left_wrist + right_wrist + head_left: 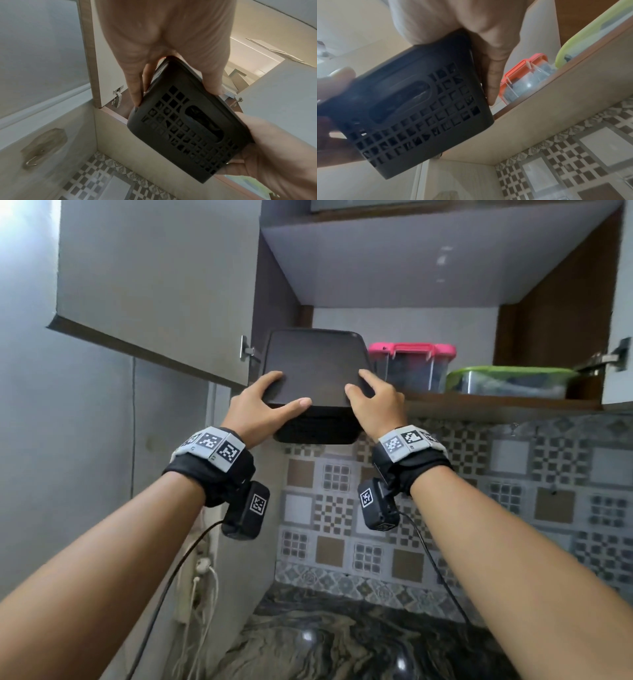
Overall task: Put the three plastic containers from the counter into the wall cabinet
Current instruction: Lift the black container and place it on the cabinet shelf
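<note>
A dark lidded plastic basket (317, 378) with lattice sides (185, 129) (412, 119) is tilted at the front left of the open wall cabinet's shelf (496, 405), its near end hanging past the edge. My left hand (265, 402) grips its left near corner, thumb on the lid. My right hand (371, 398) grips its right near corner. On the shelf to the right stand a clear container with a pink lid (412, 364) (527, 79) and a low container with a green lid (510, 381) (590, 36).
The left cabinet door (154, 285) stands open beside my left hand, its hinge (117, 98) close to the basket. The right door's edge (620, 302) is at far right. Below are a patterned tile backsplash (445, 508) and a dark marbled counter (342, 645).
</note>
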